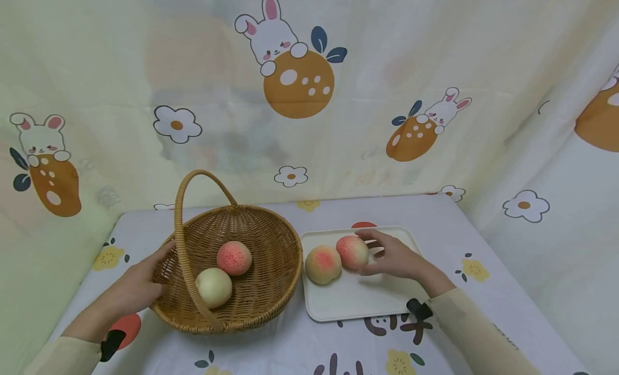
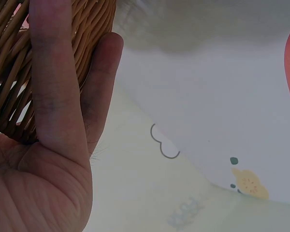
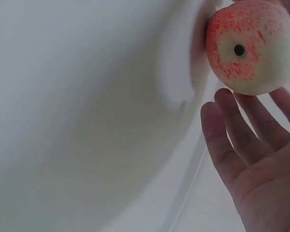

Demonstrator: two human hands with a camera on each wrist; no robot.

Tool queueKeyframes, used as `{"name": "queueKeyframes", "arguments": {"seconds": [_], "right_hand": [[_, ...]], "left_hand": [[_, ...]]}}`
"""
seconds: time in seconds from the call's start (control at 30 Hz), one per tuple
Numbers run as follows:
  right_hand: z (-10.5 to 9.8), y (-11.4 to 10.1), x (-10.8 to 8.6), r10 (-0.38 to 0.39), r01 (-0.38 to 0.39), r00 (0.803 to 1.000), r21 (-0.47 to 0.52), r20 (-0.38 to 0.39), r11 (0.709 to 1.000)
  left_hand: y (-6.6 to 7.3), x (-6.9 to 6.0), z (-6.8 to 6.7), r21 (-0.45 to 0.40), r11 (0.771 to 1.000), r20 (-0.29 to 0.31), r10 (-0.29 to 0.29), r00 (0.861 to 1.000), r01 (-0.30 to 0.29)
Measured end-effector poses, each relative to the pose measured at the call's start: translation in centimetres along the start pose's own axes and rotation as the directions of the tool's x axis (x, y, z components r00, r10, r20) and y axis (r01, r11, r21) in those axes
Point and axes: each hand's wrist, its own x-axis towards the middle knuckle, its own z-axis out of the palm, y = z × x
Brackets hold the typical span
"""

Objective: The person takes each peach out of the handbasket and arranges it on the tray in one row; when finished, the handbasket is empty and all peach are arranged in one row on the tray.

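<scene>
A wicker basket (image 1: 271, 224) with an arched handle stands at the left of the table. Inside it lie a pink peach (image 1: 234, 258) and a pale yellow-green fruit (image 1: 214, 287). My left hand (image 1: 137, 283) holds the basket's left rim; the left wrist view shows the fingers (image 2: 55, 87) along the woven side. On a white tray (image 1: 358, 302), a yellowish peach with a red blush (image 1: 323, 265) sits beside a pink-and-cream peach (image 1: 351, 252). My right hand (image 1: 394, 257) has its thumb and fingers around the right side of the pink-and-cream one. A dark dot marks that peach (image 3: 251, 67).
The basket's right side stands close to the tray's left edge. A printed cloth (image 1: 271, 348) covers the table. Behind it hangs a curtain (image 1: 358, 144) with rabbits and flowers. Dark straps (image 1: 418, 309) sit at both wrists.
</scene>
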Motion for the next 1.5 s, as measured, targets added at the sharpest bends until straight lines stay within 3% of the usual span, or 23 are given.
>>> {"name": "queueKeyframes", "arguments": {"seconds": [0.27,0.67,0.8,0.97,1.1,1.5], "right_hand": [[0.0,0.4,0.3,0.004,-0.004,1.0,0.012,-0.024,1.0],[-0.3,-0.3,0.0,0.014,-0.009,0.996,-0.06,0.093,0.998],[-1.1,-1.2,0.2,-0.009,0.014,0.996,-0.06,0.091,0.998],[-2.0,-4.6,1.5,-0.082,0.082,0.997,-0.05,0.003,0.995],[-1.8,-8.6,3.0,-0.135,0.134,0.99,-0.006,-0.04,0.991],[1.4,-18.6,9.0,-0.298,0.296,0.952,0.047,0.067,0.954]], "left_hand": [[-0.1,-0.2,0.0,-0.014,1.0,-0.001,0.003,1.0,-0.003],[0.0,-0.2,0.0,-0.002,1.0,-0.014,0.007,1.0,-0.007],[0.1,0.0,0.0,0.014,1.0,-0.019,0.016,1.0,-0.016],[0.1,0.0,0.0,0.023,0.999,-0.024,0.024,0.999,-0.023],[0.1,-0.1,-0.1,0.027,0.999,-0.028,0.02,0.999,-0.019],[0.7,0.0,0.1,0.055,0.997,-0.054,0.053,0.997,-0.05]]}}
